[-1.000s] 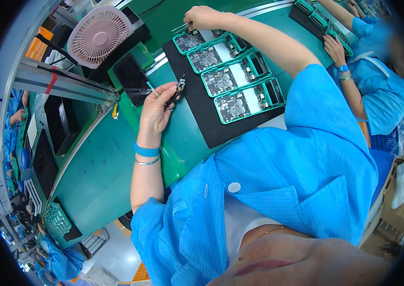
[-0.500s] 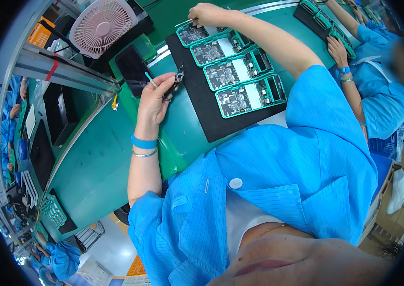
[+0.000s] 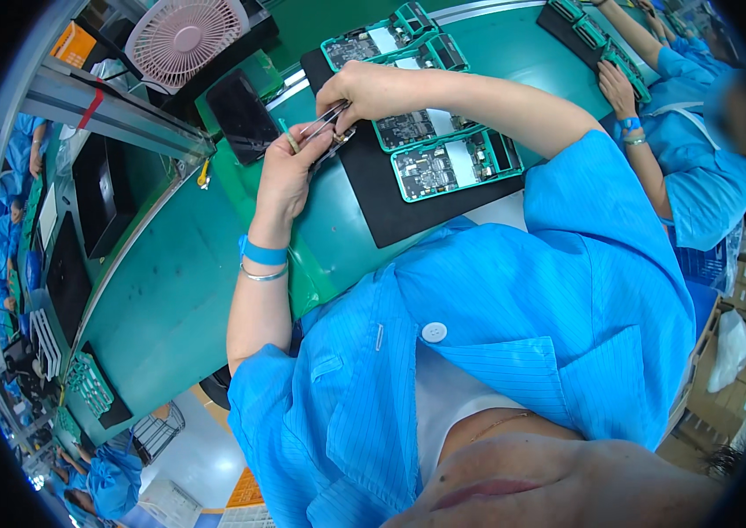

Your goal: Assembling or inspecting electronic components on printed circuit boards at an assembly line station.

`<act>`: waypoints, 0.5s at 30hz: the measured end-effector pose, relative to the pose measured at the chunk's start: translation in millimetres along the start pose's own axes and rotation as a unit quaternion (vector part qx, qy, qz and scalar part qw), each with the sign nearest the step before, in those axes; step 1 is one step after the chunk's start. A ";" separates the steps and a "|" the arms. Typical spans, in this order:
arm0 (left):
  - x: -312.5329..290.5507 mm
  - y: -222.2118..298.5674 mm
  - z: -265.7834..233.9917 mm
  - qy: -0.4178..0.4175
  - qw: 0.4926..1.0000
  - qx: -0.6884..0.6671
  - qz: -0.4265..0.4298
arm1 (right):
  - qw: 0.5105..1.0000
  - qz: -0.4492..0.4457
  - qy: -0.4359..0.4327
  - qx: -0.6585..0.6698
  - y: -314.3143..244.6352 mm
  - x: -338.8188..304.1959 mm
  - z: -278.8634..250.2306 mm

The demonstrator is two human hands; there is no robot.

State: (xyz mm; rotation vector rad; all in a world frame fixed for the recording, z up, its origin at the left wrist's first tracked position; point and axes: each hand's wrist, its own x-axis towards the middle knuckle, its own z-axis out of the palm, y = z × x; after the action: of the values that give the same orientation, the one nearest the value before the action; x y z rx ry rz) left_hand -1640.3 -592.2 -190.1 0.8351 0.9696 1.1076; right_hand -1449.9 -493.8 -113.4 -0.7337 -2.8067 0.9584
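Observation:
My left hand pinches a small dark electronic part with a metallic end. A thin pale-green piece shows at its fingers, too small to name. My right hand is closed on metal tweezers, whose tips reach in at the left fingertips. Whether the tips grip the part, I cannot tell. Beside the hands, several teal housings with circuit boards lie in a row on a black mat. My right hand and forearm cover parts of the middle housings.
A dark flat-screen device lies left of my hands, below a pink fan. A metal frame post runs along the left. At the right, a co-worker's hand rests by more teal housings.
My right hand has come from the farthest housing, left and nearer, to my left hand with the tweezers. My left hand stays nearly in place, still holding the small electronic part.

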 end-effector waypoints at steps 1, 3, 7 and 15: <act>-0.9 0.5 1.1 0.001 1.000 0.013 -0.008 | 1.000 -0.007 0.002 -0.020 3.4 -3.5 -2.6; -2.3 0.3 3.5 -0.006 1.000 0.011 -0.018 | 0.998 0.003 -0.009 -0.056 13.8 -10.5 -4.9; -0.1 -1.4 8.4 -0.031 0.999 0.022 -0.024 | 1.000 -0.005 -0.001 0.019 31.0 -21.2 -2.0; -1.6 -10.0 9.7 0.013 0.999 0.030 0.024 | 0.999 0.033 -0.016 0.020 30.4 -29.5 -5.9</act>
State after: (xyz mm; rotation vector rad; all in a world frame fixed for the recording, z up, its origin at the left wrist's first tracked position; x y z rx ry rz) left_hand -1628.2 -596.9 -195.4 0.8984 1.0124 1.1382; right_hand -1409.9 -483.4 -124.7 -0.8173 -2.7974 1.0422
